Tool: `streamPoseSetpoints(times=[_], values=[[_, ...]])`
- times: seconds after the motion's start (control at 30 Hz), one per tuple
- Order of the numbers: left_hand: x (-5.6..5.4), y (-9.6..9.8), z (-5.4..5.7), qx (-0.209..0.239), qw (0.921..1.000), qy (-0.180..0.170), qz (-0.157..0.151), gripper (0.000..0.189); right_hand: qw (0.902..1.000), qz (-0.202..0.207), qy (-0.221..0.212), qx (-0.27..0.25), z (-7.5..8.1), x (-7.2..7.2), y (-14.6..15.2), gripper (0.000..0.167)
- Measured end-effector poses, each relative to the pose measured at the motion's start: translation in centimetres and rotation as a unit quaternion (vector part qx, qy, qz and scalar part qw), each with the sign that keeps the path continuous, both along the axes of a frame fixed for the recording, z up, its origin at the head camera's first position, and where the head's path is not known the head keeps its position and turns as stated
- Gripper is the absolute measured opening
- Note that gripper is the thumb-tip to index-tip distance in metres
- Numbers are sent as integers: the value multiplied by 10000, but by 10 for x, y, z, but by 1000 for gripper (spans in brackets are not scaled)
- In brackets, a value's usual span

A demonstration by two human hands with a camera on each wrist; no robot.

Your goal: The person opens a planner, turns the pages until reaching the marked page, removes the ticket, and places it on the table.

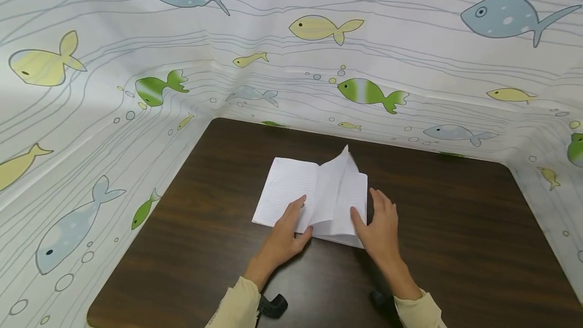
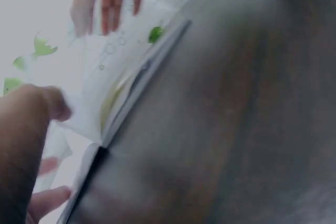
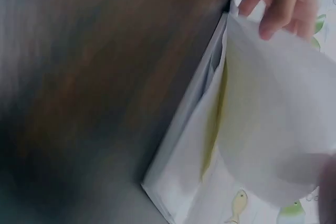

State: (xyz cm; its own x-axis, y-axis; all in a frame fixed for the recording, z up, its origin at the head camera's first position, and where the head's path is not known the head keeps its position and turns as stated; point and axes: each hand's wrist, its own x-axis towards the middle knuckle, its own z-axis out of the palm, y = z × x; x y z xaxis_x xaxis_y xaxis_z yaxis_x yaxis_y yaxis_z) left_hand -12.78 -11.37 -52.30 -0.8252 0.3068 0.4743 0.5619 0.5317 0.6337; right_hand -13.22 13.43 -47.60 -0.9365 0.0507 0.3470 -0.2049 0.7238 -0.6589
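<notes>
An open notebook with ruled white pages lies on the brown table. One loose-standing page rises and curves over its right half, its top corner peaked. My left hand is at the lower edge near the spine, fingers spread over the left page and thumb by the raised page's foot. At the right edge is my right hand, thumb over the right page and fingers apart beyond the border. In the right wrist view the lifted page bows between the left hand and a blurred right thumb.
The dark wood-grain table extends around the notebook on all sides. A white sheet printed with fish hangs behind and along both sides. Black wrist devices sit below the sleeves.
</notes>
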Motion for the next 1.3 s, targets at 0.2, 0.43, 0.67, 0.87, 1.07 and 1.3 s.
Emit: streamPoseSetpoints(times=[0.2,0.43,0.67,0.87,1.07,1.3], values=[[-2,7,3,25,9874,1185,1047,88,9748,734,1268,1683,0,-7,-15,67],[4,18,5,-745,9512,1387,2652,98,9180,3053,107,2530,-5,-2,-43,43],[8,18,-6,-1431,9884,429,258,41,9148,3570,-210,1878,-12,5,-32,29],[11,11,-4,-1545,9872,-353,-154,70,9640,1886,319,1845,-16,6,-8,40],[12,5,0,-1237,9904,-610,-100,83,9703,1491,-297,1880,-18,7,3,57],[10,6,1,-938,9941,-526,-103,71,9653,1705,-461,1922,-20,5,-8,93]])
